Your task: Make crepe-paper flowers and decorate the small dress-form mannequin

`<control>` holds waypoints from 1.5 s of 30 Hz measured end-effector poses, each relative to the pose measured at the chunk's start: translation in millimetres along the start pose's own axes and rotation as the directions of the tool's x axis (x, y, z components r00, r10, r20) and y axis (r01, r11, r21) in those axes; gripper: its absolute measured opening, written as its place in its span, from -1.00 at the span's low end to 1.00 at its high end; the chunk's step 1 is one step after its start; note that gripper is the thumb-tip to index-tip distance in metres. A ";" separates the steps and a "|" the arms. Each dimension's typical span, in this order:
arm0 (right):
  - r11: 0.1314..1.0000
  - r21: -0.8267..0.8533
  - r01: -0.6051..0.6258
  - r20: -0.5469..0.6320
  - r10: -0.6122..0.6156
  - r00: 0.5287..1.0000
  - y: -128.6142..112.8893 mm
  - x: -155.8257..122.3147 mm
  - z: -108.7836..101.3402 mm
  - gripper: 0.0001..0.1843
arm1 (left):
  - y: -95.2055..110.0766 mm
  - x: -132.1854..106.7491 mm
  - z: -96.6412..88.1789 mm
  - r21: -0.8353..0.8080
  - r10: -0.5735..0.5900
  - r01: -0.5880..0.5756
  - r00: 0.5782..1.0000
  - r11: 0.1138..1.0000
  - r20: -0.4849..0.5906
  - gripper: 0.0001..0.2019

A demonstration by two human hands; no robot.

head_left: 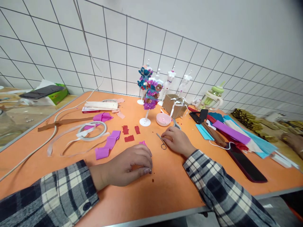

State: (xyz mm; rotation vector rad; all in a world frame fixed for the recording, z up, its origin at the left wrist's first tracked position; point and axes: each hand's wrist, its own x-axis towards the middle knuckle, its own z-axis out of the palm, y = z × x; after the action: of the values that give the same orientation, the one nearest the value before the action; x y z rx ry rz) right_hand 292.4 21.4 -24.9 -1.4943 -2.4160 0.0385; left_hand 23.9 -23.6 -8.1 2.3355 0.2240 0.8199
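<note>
My left hand (129,164) rests knuckles-up on the orange table (165,189), fingers curled over a small pink paper scrap (142,143) that peeks out behind them. My right hand (176,140) lies farther in, fingers bent around small scissors (162,141) whose loop handles show at its left. Just beyond stand a pink bowl (163,119) and a white mannequin stand (149,97) dressed in purple and blue paper flowers. Red paper bits (129,132) lie left of the scissors.
Purple crepe strips (107,146), a tape roll (92,130) and a white cable (54,126) lie at left. Several bare mannequins (169,82), a brown paper bag (175,105) and a green cup (210,97) stand behind. Crepe sheets (236,134) and a dark strip (246,162) lie right.
</note>
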 end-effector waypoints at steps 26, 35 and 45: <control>0.991 0.116 0.064 0.151 -0.081 0.985 -42.0 -10.8 0.3 -0.70 | -22.2 -7.3 10.0 0.523 -0.258 0.205 0.966 0.827 0.029 -0.79; 0.980 0.169 0.108 0.168 -0.137 0.976 -34.9 -12.2 3.0 -0.72 | -22.9 -1.0 17.2 0.543 -0.273 0.203 0.961 0.815 0.051 -0.78; 0.963 0.188 0.192 0.230 -0.233 0.945 -29.7 -11.5 -4.5 -0.69 | -30.0 -4.1 18.7 0.589 -0.336 0.233 0.939 0.774 0.070 -0.77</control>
State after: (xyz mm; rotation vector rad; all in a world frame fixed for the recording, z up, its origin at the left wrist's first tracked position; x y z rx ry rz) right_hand 272.5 -2.9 -18.0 -1.2120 -2.6848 0.3914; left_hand 33.5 -11.4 -40.1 2.8102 0.8357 0.4229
